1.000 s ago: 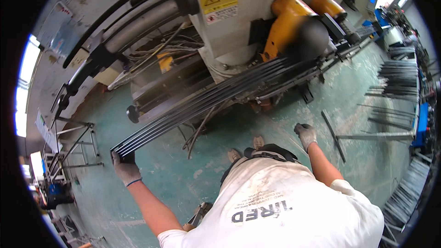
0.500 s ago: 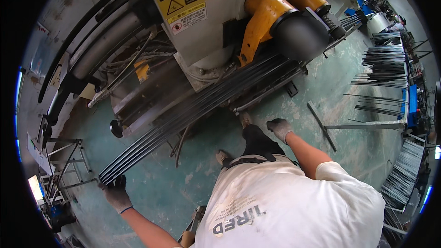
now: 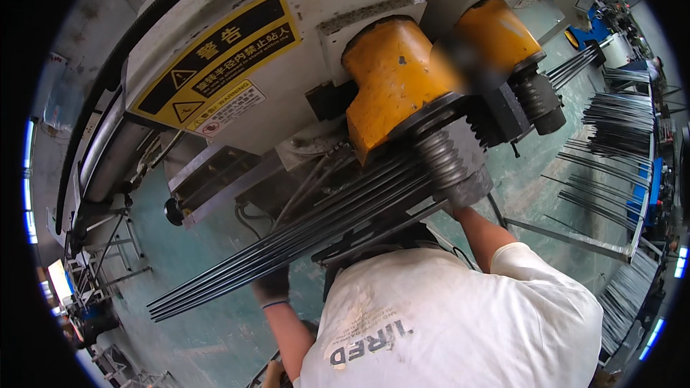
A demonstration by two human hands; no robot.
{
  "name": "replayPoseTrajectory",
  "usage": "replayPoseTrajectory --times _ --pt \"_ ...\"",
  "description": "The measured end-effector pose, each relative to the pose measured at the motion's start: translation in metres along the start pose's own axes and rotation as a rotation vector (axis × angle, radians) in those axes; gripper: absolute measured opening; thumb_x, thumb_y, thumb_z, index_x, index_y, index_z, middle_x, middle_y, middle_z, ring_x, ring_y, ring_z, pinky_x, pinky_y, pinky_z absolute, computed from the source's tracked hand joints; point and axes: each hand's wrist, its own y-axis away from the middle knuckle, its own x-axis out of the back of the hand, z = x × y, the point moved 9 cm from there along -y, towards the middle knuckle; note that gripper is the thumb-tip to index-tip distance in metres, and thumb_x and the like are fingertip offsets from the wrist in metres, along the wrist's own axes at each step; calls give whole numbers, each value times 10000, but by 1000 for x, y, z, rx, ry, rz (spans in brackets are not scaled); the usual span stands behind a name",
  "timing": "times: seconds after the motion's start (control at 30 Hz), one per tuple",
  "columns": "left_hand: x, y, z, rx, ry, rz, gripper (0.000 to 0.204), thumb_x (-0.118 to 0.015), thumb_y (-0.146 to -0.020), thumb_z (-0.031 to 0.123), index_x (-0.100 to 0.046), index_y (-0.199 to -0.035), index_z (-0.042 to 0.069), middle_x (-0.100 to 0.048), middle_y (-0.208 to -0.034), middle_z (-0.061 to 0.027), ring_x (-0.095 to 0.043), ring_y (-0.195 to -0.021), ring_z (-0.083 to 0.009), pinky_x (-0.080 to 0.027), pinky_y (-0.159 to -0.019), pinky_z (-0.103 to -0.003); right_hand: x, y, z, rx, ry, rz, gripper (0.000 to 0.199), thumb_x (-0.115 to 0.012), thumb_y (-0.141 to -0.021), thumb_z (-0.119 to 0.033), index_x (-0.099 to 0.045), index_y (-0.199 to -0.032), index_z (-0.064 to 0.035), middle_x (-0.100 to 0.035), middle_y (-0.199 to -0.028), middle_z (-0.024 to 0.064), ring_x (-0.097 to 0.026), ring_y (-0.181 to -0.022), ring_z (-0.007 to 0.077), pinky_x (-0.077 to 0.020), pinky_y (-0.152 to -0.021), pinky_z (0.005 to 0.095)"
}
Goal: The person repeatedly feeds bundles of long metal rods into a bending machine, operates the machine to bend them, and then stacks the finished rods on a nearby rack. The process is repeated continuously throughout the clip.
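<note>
Long thin dark metal rods [image 3: 287, 244] lie in a bundle slanting across the middle, their free ends at the lower left. My left hand [image 3: 272, 289], in a dark-palmed grey glove, is at the near underside of the rods, partway along them. Blur and the rods hide its fingers, so its grip does not show. My right forearm [image 3: 485, 237] reaches up behind the grey ribbed cylinder [image 3: 453, 165] below an orange machine head [image 3: 395, 79]. That cylinder and the rods cover my right hand.
A large pale machine housing [image 3: 309, 29] with a yellow-black warning label [image 3: 215, 65] fills the top. A second orange head [image 3: 499, 29] sits to its right. Racks at the right carry stacked rods [image 3: 611, 122]. A metal stand [image 3: 111, 251] is at the left on the green floor [image 3: 194, 345].
My left hand has left the rods' lower-left ends and moved right along the bundle. My right hand has gone from open floor to behind the machine head. The machine and rods appear nearer.
</note>
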Motion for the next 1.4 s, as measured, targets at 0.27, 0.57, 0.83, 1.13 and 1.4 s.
replayPoseTrajectory --times 0.27,0.57,0.83,1.13,1.4 --pt "-111 4 34 -440 -1622 -15 424 -807 -956 273 -752 -1342 106 -738 -1396 -138 -698 -1259 -354 -560 -1075 -464 -88 -24 82 123 137 96 446 -683 -1025 -418 -820 -1167 -17 -816 -1151 238 -772 -1142 381 -567 -996 473" --pt "-82 -15 12 -364 -1207 -399 211 -537 -1121 249 -701 -1144 118 -677 -1311 -125 -598 -1288 -363 -489 -1095 -465 0 109 -6 -442 -659 103 431 -735 -999 -408 -826 -1133 -9 -830 -1091 177 -770 -982 303 -573 -940 463" --pt "-118 14 26 146 183 -520 331 -619 -1097 273 -674 -1322 37 -734 -1296 -183 -720 -1084 -341 -551 -1020 -476 214 151 -89 -80 -798 739 411 -675 -1065 -309 -738 -1334 -4 -784 -1253 230 -732 -1189 375 -539 -1041 431" --pt "-137 79 147 -511 -147 344 394 -606 -1113 279 -648 -1374 -13 -738 -1197 -171 -717 -1044 -304 -574 -987 -441 290 90 -81 -92 -1575 995 584 -673 -1091 -499 -735 -1343 25 -777 -1196 116 -675 -1075 239 -519 -1007 384" --pt "-230 119 230 -1017 -496 383 384 -584 -1128 280 -687 -1309 -43 -753 -1192 -188 -728 -1080 -324 -583 -1017 -457 306 51 -81 -26 -1759 860 522 -743 -1012 -423 -772 -1292 16 -800 -1191 143 -731 -1098 229 -548 -998 379"
